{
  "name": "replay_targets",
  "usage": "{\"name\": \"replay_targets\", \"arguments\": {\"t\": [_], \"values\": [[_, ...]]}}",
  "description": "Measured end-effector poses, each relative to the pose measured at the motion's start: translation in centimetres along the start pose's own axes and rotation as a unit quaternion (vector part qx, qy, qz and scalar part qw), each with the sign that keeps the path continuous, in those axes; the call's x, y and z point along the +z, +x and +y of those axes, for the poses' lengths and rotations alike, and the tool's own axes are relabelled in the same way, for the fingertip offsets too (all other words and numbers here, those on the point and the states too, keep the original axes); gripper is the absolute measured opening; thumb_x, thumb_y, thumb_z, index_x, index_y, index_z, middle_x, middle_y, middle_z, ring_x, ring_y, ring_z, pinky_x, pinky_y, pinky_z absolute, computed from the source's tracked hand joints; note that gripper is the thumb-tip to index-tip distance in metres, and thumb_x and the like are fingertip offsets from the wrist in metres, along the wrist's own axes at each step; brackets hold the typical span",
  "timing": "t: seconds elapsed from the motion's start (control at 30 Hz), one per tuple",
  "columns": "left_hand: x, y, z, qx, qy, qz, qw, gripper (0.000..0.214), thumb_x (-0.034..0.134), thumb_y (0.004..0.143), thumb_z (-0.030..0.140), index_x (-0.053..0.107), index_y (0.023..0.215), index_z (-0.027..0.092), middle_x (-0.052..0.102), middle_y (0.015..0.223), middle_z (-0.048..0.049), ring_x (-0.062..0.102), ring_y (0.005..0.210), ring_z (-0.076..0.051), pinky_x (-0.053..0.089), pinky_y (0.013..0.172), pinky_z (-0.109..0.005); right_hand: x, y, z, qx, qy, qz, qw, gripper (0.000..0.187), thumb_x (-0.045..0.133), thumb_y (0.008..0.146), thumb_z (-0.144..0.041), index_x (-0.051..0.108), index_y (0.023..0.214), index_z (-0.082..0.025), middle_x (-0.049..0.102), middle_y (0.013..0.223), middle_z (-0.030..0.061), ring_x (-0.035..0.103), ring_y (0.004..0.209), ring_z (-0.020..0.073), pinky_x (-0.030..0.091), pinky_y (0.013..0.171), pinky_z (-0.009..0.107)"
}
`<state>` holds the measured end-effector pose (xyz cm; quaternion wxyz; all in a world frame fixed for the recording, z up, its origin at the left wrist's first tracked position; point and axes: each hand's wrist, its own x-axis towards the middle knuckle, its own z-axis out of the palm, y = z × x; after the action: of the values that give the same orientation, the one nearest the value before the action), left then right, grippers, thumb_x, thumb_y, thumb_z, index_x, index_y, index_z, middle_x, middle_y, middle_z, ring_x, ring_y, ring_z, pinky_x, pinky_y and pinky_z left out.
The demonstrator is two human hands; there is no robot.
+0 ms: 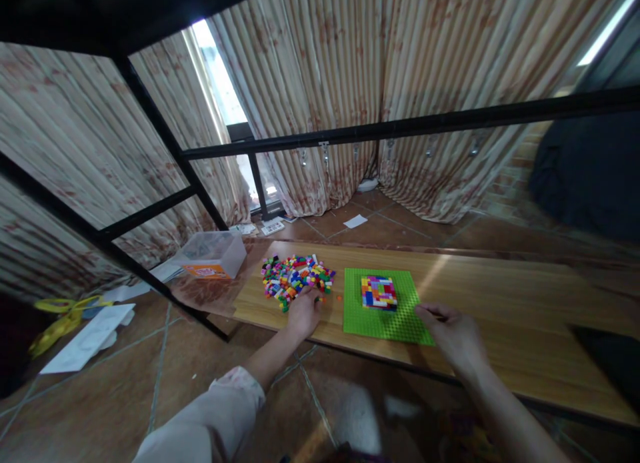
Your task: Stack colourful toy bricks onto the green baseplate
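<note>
My left hand [304, 314] reaches over the near right edge of a pile of small coloured building bricks [295, 274]. Its fingers are bent together, and whatever is at the fingertips is too small to make out. Beside the right edge of a green studded baseplate [360, 320] is my right hand [454, 335], fingers curled in a pinch; I cannot see what it holds. Near the middle of the baseplate sits a low block built of multicoloured bricks [379, 294], with a small opening in its top. A loose orange brick [339, 297] lies between pile and baseplate.
The wooden board [480, 283] carries the bricks and baseplate. A clear plastic box [213, 253] with an orange label stands at its left end. Black metal frame bars [320, 140] cross in front of the curtains [330, 63]. Papers [90, 340] lie at the left.
</note>
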<state>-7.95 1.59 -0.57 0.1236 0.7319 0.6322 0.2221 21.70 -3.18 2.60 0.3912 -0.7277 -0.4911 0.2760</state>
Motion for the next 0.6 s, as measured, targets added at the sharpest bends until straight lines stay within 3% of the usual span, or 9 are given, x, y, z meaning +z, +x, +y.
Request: {"name": "replay_targets", "arguments": {"t": [0.33,0.47,0.6], "values": [[-0.1,-1.2,-1.0,0.029,-0.056,0.043,0.997,0.024,0.049,0.085,0.017,0.064,0.104,0.021,0.064,0.107,-0.0057,0.06,0.098,-0.017,0.046,0.088,-0.029,-0.2,0.0,0.3,-0.001,-0.059,-0.054,0.997,0.038,0.052,0.071,-0.051,0.072,0.082,-0.021,0.074,0.087,0.0078,0.067,0.084,0.0281,0.046,0.071,0.034],[-2.1,-0.7,-2.9,-0.056,-0.022,0.096,0.994,0.026,0.047,0.084,0.014,0.064,0.103,0.019,0.063,0.104,-0.0065,0.06,0.096,-0.017,0.046,0.086,-0.028,-0.1,0.1,0.5,0.002,-0.078,-0.057,0.995,0.039,0.052,0.071,-0.053,0.072,0.082,-0.022,0.074,0.088,0.0075,0.067,0.085,0.0285,0.046,0.072,0.035],[-4.5,0.1,-4.9,-0.133,0.005,0.108,0.985,0.025,0.049,0.081,0.012,0.065,0.099,0.019,0.064,0.103,-0.0062,0.061,0.093,-0.018,0.047,0.082,-0.028,0.1,0.2,0.3,0.003,-0.084,-0.064,0.994,0.04,0.052,0.069,-0.054,0.073,0.083,-0.022,0.074,0.087,0.0078,0.067,0.084,0.0287,0.046,0.073,0.036]]}}
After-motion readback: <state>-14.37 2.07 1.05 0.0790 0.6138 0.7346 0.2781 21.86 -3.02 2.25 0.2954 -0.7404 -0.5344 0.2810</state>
